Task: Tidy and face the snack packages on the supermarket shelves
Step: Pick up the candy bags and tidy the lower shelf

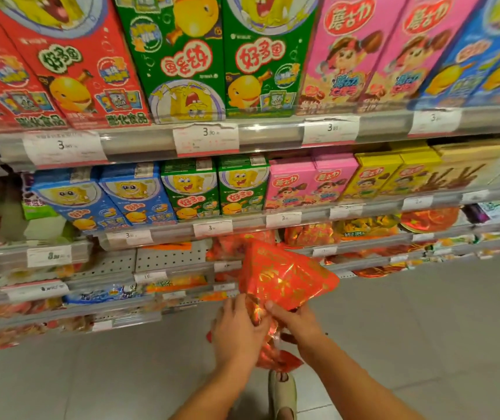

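Observation:
A shiny red and gold snack bag (285, 275) is held up in front of the lower shelves, its crinkled lower end hanging below my hands. My left hand (238, 331) grips the bag's lower left part. My right hand (295, 324) pinches the bag from the right, thumb on its front. Similar red bags (309, 233) lie on the shelf just behind it.
Above are shelves of upright snack boxes: red (70, 71), green (242, 189), blue (139, 201), pink (312, 180), yellow (376, 174). One green box (182, 62) on the top shelf stands upside down. Price-tag rails (206, 139) front each shelf. Grey tiled floor (424, 328) below; my sandal (282, 392).

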Demonstrator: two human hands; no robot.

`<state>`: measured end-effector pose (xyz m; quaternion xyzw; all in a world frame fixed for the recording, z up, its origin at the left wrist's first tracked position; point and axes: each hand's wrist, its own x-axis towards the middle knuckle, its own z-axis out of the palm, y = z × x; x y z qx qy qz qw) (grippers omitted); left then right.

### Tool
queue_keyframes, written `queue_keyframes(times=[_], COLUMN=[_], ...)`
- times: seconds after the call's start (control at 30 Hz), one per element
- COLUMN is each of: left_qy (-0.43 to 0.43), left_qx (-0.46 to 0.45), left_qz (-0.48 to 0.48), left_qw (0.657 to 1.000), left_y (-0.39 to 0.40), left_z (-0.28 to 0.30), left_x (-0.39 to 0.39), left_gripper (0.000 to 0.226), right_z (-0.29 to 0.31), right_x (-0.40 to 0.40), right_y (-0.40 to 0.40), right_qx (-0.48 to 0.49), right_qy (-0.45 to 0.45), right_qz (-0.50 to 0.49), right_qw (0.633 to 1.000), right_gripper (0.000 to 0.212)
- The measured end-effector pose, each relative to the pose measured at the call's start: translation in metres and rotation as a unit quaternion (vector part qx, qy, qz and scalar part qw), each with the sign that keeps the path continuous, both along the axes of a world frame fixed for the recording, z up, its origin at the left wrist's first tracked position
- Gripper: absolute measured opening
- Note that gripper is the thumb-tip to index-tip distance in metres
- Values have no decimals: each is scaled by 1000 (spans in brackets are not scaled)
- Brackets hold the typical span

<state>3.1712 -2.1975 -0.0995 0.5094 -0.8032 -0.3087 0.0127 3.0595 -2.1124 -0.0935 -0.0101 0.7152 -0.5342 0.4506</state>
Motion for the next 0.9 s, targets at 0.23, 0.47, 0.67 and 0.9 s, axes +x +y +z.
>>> queue_keyframes(times=[0.23,0.47,0.67,0.9], left_qy=[10,47,46,95], left_qx=[78,99,108,172], left_qz=[-177,-252,-247,-115], left_qw=[981,961,962,974], left_y=[-9,-7,11,36], left_z=[-8,5,2,-12], left_x=[-11,-81,-184,-333], left_gripper=[86,50,39,58], right_z=[1,7,3,-6], right_x=[-19,-73,-152,-255], right_y=[57,126,185,254], right_qx=[3,8,8,19], right_qy=[-13,27,32,56], right_qz=[-92,-182,-214,-199], right_qw=[996,983,976,978], right_gripper=[68,57,48,45])
